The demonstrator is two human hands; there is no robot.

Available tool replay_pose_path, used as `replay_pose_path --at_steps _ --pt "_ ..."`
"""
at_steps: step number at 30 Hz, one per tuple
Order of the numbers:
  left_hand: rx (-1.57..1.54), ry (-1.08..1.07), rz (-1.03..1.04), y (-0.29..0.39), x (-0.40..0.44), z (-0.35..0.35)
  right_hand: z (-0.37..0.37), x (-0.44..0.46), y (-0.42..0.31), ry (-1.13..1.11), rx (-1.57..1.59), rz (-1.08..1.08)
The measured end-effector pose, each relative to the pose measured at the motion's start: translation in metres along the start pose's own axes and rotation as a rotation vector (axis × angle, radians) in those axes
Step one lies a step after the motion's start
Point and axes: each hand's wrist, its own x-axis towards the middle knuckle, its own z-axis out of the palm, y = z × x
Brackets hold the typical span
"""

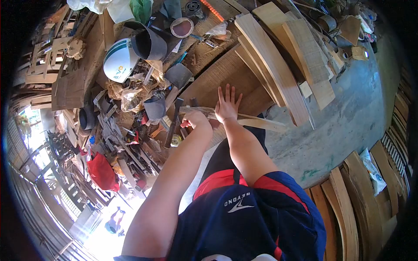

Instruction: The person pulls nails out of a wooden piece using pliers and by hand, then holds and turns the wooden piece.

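Observation:
My left hand (197,120) is closed in a fist near the bench edge; a small red bit shows at its fingers, but what it grips is unclear. Just left of it lies a hammer (173,124) with a dark handle. My right hand (228,104) lies flat, fingers spread, on a wide brown board (209,89). A thin pale wood strip (265,125) runs beside my right wrist, its left part passing behind the hands.
Long planks (274,65) are stacked at the right of the bench. A white helmet (118,61), a dark bucket (149,43) and a grey cup (154,108) stand left among scraps. A red bag (102,171) hangs lower left. More boards (346,209) lean lower right.

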Motion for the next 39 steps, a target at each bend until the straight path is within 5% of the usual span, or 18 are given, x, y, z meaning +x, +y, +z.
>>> replay_pose_path --at_steps 3,5,6,9,11,16,18,24,27,31,33,34,39 --pt "-0.049 0.07 -0.138 0.003 -0.004 0.002 0.001 0.001 0.001 0.009 0.015 -0.002" --pt "0.33 0.146 0.209 -0.018 -0.028 -0.014 0.003 0.001 0.001 0.031 0.018 -0.004" --pt "0.331 0.149 0.208 -0.016 -0.025 -0.012 0.003 0.001 0.0 0.034 0.019 -0.003" --pt "0.287 0.156 0.181 -0.013 -0.018 -0.01 0.002 0.002 0.0 0.032 0.017 -0.004" --pt "-0.08 0.062 0.017 -0.015 -0.016 -0.013 0.004 0.001 0.0 0.032 0.021 0.0" --pt "0.329 0.207 0.031 -0.002 -0.018 0.002 0.0 0.0 0.002 0.02 0.028 0.005" --pt "0.471 0.339 0.217 -0.004 -0.016 0.008 0.001 -0.001 -0.001 0.022 0.038 -0.004" --pt "-0.025 0.011 0.009 -0.006 -0.006 -0.004 0.001 0.001 0.001 0.033 0.034 -0.002" --pt "0.36 0.173 0.149 -0.011 -0.021 -0.003 -0.001 0.001 0.001 0.032 0.038 -0.004" --pt "0.365 0.227 0.213 -0.013 -0.018 -0.006 0.002 0.0 -0.001 0.044 0.022 -0.005" --pt "-0.023 -0.047 0.106 -0.015 -0.009 -0.011 0.001 0.002 0.0 0.044 0.014 -0.003" --pt "-0.218 -0.017 0.109 -0.018 -0.007 -0.008 0.001 0.0 -0.002 0.017 0.02 0.0" --pt "0.106 0.03 0.138 -0.011 -0.019 -0.006 -0.002 0.0 -0.002 -0.005 0.004 0.011"
